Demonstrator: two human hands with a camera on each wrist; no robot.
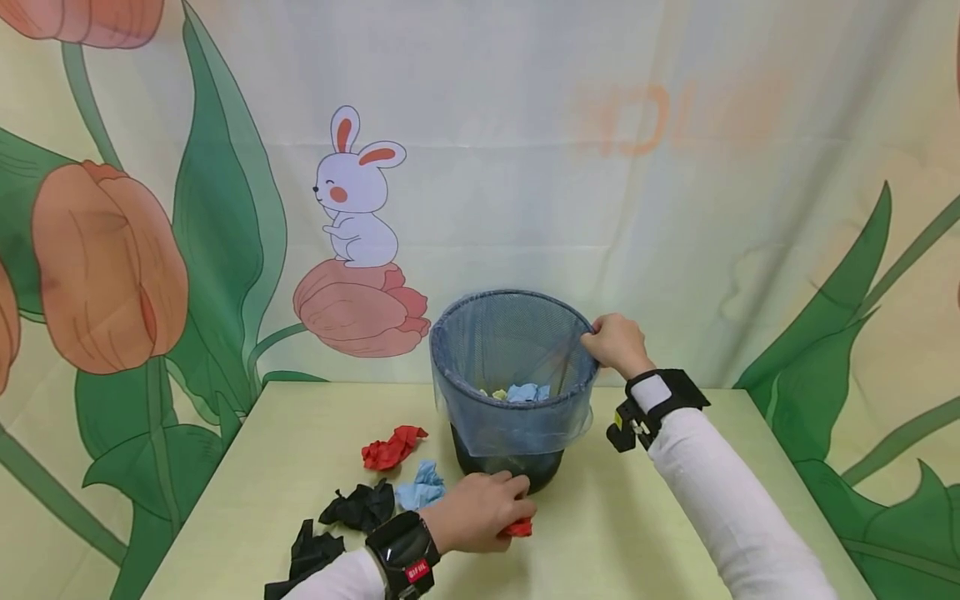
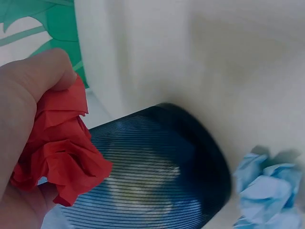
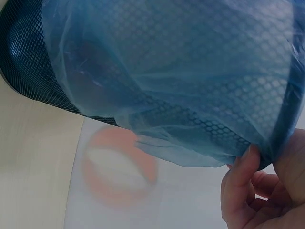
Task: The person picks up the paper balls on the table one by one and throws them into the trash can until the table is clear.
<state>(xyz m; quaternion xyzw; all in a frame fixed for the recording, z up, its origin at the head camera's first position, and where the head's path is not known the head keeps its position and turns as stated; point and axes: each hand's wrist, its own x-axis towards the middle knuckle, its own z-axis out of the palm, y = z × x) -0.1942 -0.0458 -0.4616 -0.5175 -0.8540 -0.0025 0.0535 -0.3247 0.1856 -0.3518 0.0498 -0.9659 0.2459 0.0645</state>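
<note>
A black mesh wastebasket [image 1: 468, 454], lined with a translucent blue bag [image 1: 517, 429], stands on the table. Light blue crumpled paper [image 1: 528, 392] and a bit of yellow paper lie inside it. My right hand [image 1: 619, 343] grips the rim at its right side, thumb over the bag's edge in the right wrist view. In front of the basket my left hand [image 1: 480, 510] holds a crumpled red paper [image 2: 66, 148] between thumb and fingers, low over the table. Left of that hand lies a light blue crumpled paper [image 1: 422, 486].
Another red crumpled paper [image 1: 393, 447] lies left of the basket. Nearer the front left are black crumpled papers [image 1: 362, 506]. The pale table [image 1: 255, 467] ends at a curtain [image 1: 480, 167] printed with tulips and a rabbit, close behind the basket.
</note>
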